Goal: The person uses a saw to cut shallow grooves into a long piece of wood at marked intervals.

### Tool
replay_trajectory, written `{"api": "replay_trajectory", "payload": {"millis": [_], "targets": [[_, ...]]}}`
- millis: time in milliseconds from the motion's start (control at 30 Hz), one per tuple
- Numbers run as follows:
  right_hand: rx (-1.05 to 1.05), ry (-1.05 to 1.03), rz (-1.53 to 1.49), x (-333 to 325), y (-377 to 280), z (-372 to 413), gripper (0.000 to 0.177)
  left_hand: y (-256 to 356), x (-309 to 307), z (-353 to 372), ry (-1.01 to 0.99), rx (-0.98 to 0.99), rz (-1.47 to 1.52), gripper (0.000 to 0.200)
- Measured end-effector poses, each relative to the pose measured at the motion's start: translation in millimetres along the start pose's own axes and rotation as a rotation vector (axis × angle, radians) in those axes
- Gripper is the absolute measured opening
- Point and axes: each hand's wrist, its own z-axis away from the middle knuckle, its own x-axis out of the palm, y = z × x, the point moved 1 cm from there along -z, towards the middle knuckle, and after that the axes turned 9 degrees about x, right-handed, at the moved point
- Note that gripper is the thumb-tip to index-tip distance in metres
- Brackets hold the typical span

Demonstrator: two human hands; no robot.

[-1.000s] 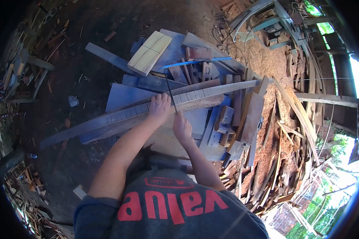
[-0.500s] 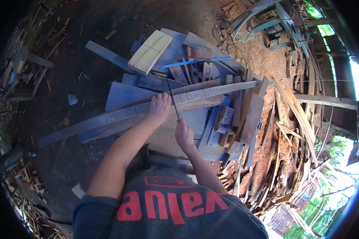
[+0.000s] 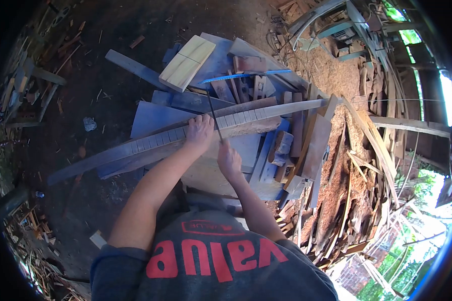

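Long, narrow grey wooden strip (image 3: 246, 118), scored with evenly spaced crosswise lines, lies slanting across mid-frame, lower left up to upper right. Thin dark metal blade (image 3: 213, 115) crosses it at centre, tip pointing toward the top.

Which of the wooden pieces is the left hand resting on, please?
The long narrow strip with evenly spaced cross lines, lying across the pile under the left hand; other pieces lack them.
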Motion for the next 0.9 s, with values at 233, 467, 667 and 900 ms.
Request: {"api": "replay_trajectory", "payload": {"millis": [233, 467, 667, 900], "targets": [[-0.041, 0.028, -0.042, -2.1, 3.2, 15.0, 0.019, -1.2, -8.8, 1.1, -0.021, 0.011, -0.016, 0.028], [-0.060, 0.021, -0.042, 4.4, -14.4, -20.9, 0.018, -0.3, -8.0, -0.6, -0.008, -0.001, -0.002, 0.027], [0.001, -0.016, -0.050, -1.8, -2.2, 9.8, 0.018, -2.3, -7.9, 1.1, -0.005, 0.002, 0.012, 0.026], [-0.036, -0.016, -0.042, 4.6, -13.3, -21.5, 0.017, -1.2, -3.6, -1.1, -0.025, 0.012, 0.024, 0.028]]}}
